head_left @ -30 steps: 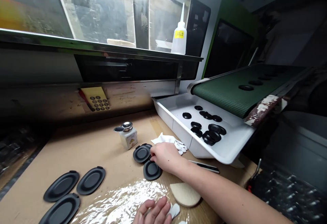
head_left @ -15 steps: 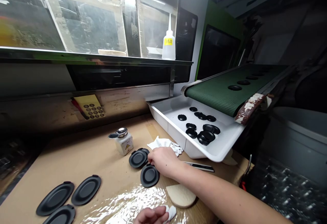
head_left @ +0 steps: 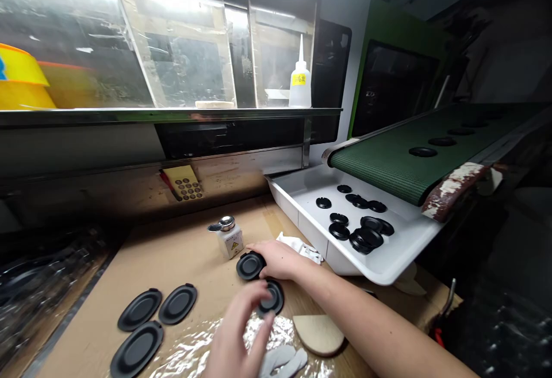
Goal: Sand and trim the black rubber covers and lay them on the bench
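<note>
My right hand (head_left: 280, 258) reaches across the cardboard-covered table, its thumb and fingers closed around the right edge of a round black plastic lid (head_left: 249, 266). Another black lid (head_left: 274, 297) lies just nearer to me. Over that one hangs my left hand (head_left: 237, 335), blurred, with thumb and fingers apart and nothing in it. Three more black lids (head_left: 137, 348) lie flat at the left. A small white pump bottle (head_left: 230, 241) with a metal top stands right behind the lid at my right hand.
A white tray (head_left: 310, 225) holding several black discs sits under the end of a green conveyor belt (head_left: 388, 165) carrying more discs. A white cloth (head_left: 301, 245), a beige half-round pad (head_left: 318, 333) and white glove fingers (head_left: 282, 362) lie nearby. A squeeze bottle (head_left: 301, 87) stands on the shelf.
The view has turned left, bringing a yellow container in. My left hand has risen from the bottom edge toward the near lid, and my right hand has moved onto the lid farther back.
</note>
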{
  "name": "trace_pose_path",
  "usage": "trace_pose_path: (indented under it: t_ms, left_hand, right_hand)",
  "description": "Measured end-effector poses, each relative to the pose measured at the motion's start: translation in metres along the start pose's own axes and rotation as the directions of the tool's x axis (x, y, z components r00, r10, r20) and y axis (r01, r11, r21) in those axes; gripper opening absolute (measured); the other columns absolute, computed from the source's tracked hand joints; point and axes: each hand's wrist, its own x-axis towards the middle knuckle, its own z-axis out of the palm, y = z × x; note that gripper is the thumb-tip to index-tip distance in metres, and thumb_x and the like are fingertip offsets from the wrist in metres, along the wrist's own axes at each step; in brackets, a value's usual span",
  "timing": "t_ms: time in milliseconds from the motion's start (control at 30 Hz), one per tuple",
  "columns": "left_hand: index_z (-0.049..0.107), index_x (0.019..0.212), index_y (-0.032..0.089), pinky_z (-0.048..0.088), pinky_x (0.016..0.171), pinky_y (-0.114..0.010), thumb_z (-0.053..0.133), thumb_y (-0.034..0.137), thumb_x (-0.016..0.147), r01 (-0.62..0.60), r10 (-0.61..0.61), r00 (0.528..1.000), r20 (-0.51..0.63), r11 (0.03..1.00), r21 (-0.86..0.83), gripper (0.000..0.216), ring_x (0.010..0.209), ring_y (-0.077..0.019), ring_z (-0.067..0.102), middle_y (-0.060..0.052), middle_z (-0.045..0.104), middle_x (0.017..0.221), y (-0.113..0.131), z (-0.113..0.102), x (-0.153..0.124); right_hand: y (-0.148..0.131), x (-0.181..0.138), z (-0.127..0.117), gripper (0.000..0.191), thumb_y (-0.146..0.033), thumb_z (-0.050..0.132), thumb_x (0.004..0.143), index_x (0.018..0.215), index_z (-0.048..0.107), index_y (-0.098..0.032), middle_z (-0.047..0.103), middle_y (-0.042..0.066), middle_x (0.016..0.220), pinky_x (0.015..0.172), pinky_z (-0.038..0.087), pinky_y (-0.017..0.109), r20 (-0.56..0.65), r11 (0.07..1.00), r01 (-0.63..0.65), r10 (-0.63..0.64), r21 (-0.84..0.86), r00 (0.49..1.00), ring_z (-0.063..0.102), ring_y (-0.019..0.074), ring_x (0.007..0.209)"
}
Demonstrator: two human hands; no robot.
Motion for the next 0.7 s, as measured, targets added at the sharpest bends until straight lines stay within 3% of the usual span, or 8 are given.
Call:
trace_pose_path:
  t_ms: [100,233,433,700]
  left_hand:
    - [0.054,0.104,0.017,0.037,0.094,-0.047,0.052,0.026,0.078,0.033,-0.03,0.999,-0.021,0.982,0.184,0.028,0.107,-0.0272,0.051,-0.012,0.058,0.113,-0.018,-0.016,0.048]
    - [0.052,0.112,0.017,0.038,0.09,-0.053,0.059,0.028,0.077,0.003,-0.013,1.0,0.028,0.949,0.315,0.037,0.109,-0.0274,0.049,-0.009,0.054,0.118,-0.051,-0.008,0.085]
    - [0.049,0.117,0.018,0.039,0.089,-0.053,0.057,0.03,0.079,-0.047,0.015,0.996,0.088,0.929,0.367,0.04,0.11,-0.0279,0.049,-0.01,0.051,0.122,-0.068,-0.001,0.09]
    - [0.05,0.115,0.018,0.038,0.09,-0.053,0.058,0.029,0.079,-0.09,0.038,0.984,0.175,0.95,0.3,0.038,0.108,-0.027,0.05,-0.009,0.054,0.12,-0.07,-0.013,0.098]
  right_hand:
    - [0.005,0.004,0.003,0.055,-0.034,0.063,0.079,0.127,0.041,-0.018,0.05,0.01,0.124,0.092,0.041,0.047,0.019,0.999,0.031,-0.031,0.04,0.999,0.048,0.0256,0.112]
    - [0.009,0.007,0.003,0.058,-0.032,0.067,0.074,0.125,0.043,-0.019,0.054,0.008,0.12,0.09,0.043,0.045,0.027,0.993,0.085,-0.087,0.077,0.996,0.051,0.0248,0.109]
    - [0.016,0.006,0.002,0.068,-0.028,0.073,0.068,0.127,0.041,-0.021,0.052,0.008,0.123,0.091,0.043,0.044,0.002,0.991,0.094,-0.094,0.099,0.996,0.051,0.0246,0.109]
    - [0.035,-0.003,0.002,0.052,-0.033,0.058,0.083,0.129,0.039,-0.02,0.049,0.01,0.124,0.091,0.042,0.048,-0.008,0.999,-0.022,0.022,0.048,1.0,0.05,0.0251,0.11]
